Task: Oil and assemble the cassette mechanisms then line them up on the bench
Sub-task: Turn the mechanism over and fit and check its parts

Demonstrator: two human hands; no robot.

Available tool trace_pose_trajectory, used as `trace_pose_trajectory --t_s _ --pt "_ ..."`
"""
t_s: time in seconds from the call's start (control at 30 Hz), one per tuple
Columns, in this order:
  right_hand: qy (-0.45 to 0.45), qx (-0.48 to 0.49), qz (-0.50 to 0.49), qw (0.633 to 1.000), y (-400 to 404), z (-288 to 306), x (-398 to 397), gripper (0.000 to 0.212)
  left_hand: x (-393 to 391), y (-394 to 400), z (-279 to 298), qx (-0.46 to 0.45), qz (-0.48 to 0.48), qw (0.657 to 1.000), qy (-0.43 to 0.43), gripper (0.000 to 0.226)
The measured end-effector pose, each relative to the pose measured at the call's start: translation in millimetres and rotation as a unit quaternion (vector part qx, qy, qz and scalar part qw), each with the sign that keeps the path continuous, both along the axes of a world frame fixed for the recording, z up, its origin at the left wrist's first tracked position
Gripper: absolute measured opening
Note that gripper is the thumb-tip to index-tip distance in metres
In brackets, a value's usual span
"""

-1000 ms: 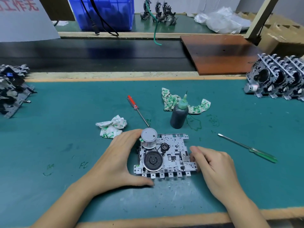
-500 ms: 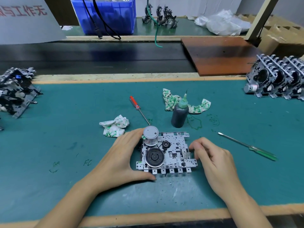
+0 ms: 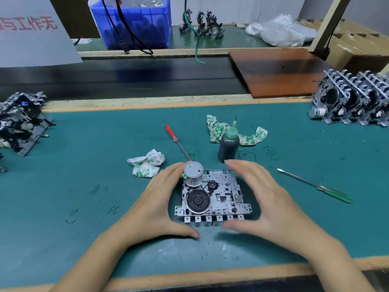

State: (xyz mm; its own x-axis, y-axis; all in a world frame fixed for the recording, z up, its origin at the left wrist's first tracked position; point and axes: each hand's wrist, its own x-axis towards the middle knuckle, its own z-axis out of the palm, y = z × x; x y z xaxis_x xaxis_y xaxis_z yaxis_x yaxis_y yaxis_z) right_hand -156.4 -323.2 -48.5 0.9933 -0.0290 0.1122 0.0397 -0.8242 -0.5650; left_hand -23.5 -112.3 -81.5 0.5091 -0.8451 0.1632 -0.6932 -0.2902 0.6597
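Mechanism: the cassette mechanism (image 3: 212, 197) lies flat on the teal counter (image 3: 84, 186), near its front edge, motor can at its far-left corner and black flywheel just in front of that
Left hand: my left hand (image 3: 155, 205) cups the mechanism's left side, fingers curved up beside the motor can, thumb lying along the counter just in front of the plate's row of tabs; it looks to be touching the left edge
Right hand: my right hand (image 3: 267, 199) is spread in a wide C round the mechanism's right side, fingers reaching past its far edge, thumb in front; it is blurred, so I cannot tell whether it touches the plate or is just off it
Step in hand: I judge I am closing both hands on the mechanism to lift it, the oiling and fitting on this one seemingly finished
Oil bottle: the oil bottle (image 3: 228, 144) stands upright just beyond the mechanism's far edge, capped by its green nozzle, close to my right fingertips
Tools: red screwdriver (image 3: 177, 142) beyond the mechanism, its tip near the motor can; green screwdriver (image 3: 315, 185) to the mechanism's right, both untouched
Finished row: a row of mechanisms (image 3: 353, 102) stands on edge far to the right of the mechanism
Next move: pinch the plate by both side edges, raise it clear of the bottle, carry it right and stand it at the row's near end
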Motion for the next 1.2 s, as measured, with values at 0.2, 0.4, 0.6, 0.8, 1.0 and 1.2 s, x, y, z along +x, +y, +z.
trace_pose_trajectory --t_s 0.2,0.4,0.6,0.8,1.0,1.2 --pt "0.110 -0.273 0.103 0.950 4 21 36 0.127 -1 -2 0 -0.019 0.005 1.000 -0.014 0.095" --pt "0.088 -0.358 0.112 0.923 13 29 46 0.095 -3 -2 4 -0.020 0.001 1.000 0.011 0.098" --pt "0.123 0.058 0.065 0.989 -6 38 36 0.072 -5 -7 17 -0.182 0.067 0.918 0.345 0.107" --pt "0.211 0.614 0.163 0.743 24 20 21 0.079 -24 -35 22 -0.217 0.017 0.664 0.716 0.106" --pt "0.160 0.455 0.057 0.874 19 10 16 0.103 -37 -46 30 -0.260 -0.057 0.580 0.770 0.096" --pt "0.008 0.256 -0.112 0.960 1 6 3 0.024 -26 -37 15 -0.277 -0.038 0.565 0.776 0.091"
